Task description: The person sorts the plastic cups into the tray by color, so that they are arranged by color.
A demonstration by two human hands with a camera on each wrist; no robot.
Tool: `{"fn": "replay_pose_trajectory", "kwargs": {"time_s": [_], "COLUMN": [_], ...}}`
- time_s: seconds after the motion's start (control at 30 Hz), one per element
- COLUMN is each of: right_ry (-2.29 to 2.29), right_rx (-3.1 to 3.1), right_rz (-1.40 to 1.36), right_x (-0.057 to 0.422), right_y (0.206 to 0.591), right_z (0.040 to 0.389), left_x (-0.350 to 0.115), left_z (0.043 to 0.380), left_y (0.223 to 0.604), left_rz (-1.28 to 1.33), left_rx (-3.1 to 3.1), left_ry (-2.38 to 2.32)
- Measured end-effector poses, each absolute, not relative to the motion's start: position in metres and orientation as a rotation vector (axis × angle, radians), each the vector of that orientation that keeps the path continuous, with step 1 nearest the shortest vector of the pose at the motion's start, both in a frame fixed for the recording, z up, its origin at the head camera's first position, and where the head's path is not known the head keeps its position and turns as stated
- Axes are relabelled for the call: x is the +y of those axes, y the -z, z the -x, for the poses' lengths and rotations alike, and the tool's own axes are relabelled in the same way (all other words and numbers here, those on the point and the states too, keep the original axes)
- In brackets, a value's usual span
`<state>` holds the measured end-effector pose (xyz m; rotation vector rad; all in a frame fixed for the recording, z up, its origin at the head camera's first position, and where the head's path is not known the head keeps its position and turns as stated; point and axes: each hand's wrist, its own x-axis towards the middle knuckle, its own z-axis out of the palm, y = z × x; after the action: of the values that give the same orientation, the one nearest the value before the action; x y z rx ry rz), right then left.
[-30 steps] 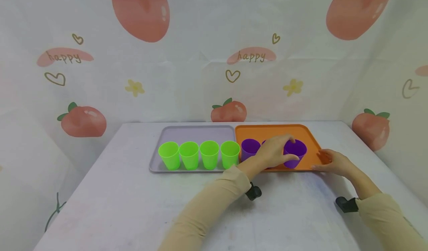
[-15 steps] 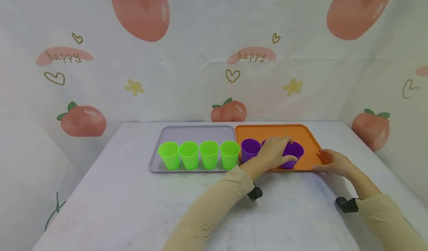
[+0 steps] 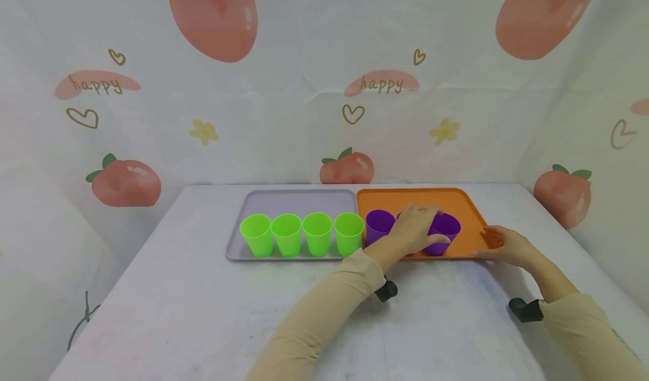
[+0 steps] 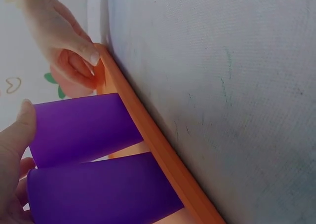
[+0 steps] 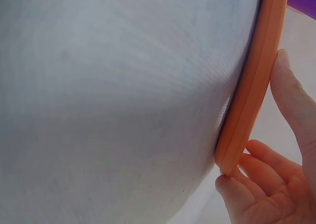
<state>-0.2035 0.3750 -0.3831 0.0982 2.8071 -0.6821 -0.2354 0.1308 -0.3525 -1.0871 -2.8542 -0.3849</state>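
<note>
My left hand (image 3: 413, 231) holds a purple cup (image 3: 448, 227) upright at the right end of a row on the orange tray (image 3: 426, 198). In the left wrist view the thumb lies at the rim of that cup (image 4: 81, 128), and a second purple cup (image 4: 98, 192) stands close beside it. Another purple cup (image 3: 379, 225) shows left of the hand; the cup between is mostly covered by it in the head view. My right hand (image 3: 511, 247) grips the tray's front right corner, its thumb along the front rim (image 5: 254, 93) and its fingers around the side.
A grey tray (image 3: 299, 198) adjoins the orange one on the left. Several bright green cups (image 3: 318, 234) stand on it in a row. Both trays lie on a white-covered table (image 3: 203, 313), with a fruit-printed cloth (image 3: 284, 122) behind its far edge.
My left hand has shifted the held purple cup slightly left, toward the other purple cups, and has stayed nearly still over the last half second. The right hand keeps its place on the tray.
</note>
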Motion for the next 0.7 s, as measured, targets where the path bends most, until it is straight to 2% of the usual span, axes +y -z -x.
{"fn": "replay_pose_trajectory", "kwargs": {"time_s": [0.33,0.7], "right_ry": [0.671,0.66], "right_rx": [2.799,2.795], "right_rz": [-0.093,-0.085], "right_x": [0.373,0.376], "right_y": [0.381,0.379], "right_z": [0.206,0.206], "left_x": [0.11,0.074], "left_z": [0.232,0.193], "left_y": [0.346,0.333], "left_rz": [1.205,1.468], "left_rx": [-2.762,-2.608], "left_ry": [0.501,0.456]}}
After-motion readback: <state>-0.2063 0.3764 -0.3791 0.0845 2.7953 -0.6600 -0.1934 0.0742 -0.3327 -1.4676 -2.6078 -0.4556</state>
